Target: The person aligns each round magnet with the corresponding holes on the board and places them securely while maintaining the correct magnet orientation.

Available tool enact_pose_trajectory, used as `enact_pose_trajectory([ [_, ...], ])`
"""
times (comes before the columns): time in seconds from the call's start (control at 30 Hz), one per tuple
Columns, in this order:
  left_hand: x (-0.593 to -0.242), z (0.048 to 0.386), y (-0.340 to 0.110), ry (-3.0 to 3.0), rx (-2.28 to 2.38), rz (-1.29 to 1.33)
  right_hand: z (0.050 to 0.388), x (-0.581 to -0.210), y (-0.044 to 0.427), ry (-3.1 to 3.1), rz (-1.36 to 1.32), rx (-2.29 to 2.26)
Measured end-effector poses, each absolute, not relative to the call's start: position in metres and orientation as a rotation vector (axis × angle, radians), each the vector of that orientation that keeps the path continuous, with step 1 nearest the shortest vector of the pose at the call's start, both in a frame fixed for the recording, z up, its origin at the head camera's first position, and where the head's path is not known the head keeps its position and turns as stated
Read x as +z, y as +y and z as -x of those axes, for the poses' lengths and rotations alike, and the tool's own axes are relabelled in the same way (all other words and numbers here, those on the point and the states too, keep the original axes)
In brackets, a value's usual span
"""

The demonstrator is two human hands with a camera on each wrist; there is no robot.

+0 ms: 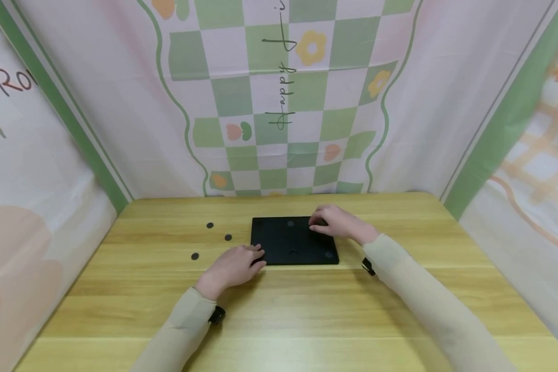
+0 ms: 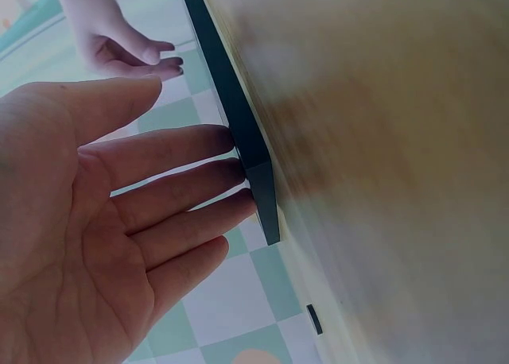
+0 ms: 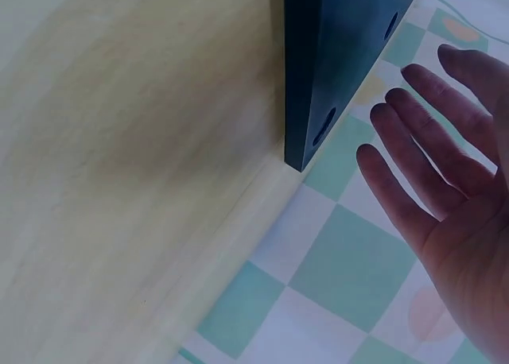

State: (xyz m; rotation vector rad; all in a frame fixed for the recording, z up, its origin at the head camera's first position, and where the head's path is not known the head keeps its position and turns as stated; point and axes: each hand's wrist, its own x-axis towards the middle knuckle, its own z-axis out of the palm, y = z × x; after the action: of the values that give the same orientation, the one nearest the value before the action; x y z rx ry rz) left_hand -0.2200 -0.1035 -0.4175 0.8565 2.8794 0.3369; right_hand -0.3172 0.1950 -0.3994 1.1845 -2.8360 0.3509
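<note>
A flat black rectangular board [image 1: 279, 242] lies on the wooden table, with several round marks on its upper face; whether they are recesses or pads I cannot tell. My left hand [image 1: 233, 265] rests its nearly straight fingertips on the board's left end, and the left wrist view shows the fingers [image 2: 179, 189] touching its edge. Above the board's far right corner hovers my right hand [image 1: 338, 222], fingers loosely bent. In the right wrist view these fingers [image 3: 425, 153] stand apart from the board [image 3: 342, 70], and nothing shows between them.
Three small dark discs lie on the table left of the board: a far disc [image 1: 210, 225], a middle disc [image 1: 228, 237] and a near disc [image 1: 195, 256]. A patterned curtain [image 1: 274, 103] hangs behind the table [image 1: 297, 315], with more printed cloth at both sides.
</note>
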Motion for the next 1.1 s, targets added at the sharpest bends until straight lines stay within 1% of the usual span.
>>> enact_pose_trajectory([
  [0.43, -0.419, 0.22, -0.104, 2.883, 0.334, -0.868, 0.3, -0.402, 0.205, -2.854, -1.186, 0.379],
  [0.77, -0.418, 0.22, -0.104, 2.881, 0.338, -0.874, 0.285, -0.399, 0.21, -2.899, -1.111, 0.414],
  [1.1, -0.418, 0.22, -0.104, 2.877, 0.327, -0.875, 0.271, -0.407, 0.215, -2.879, -1.112, 0.432],
])
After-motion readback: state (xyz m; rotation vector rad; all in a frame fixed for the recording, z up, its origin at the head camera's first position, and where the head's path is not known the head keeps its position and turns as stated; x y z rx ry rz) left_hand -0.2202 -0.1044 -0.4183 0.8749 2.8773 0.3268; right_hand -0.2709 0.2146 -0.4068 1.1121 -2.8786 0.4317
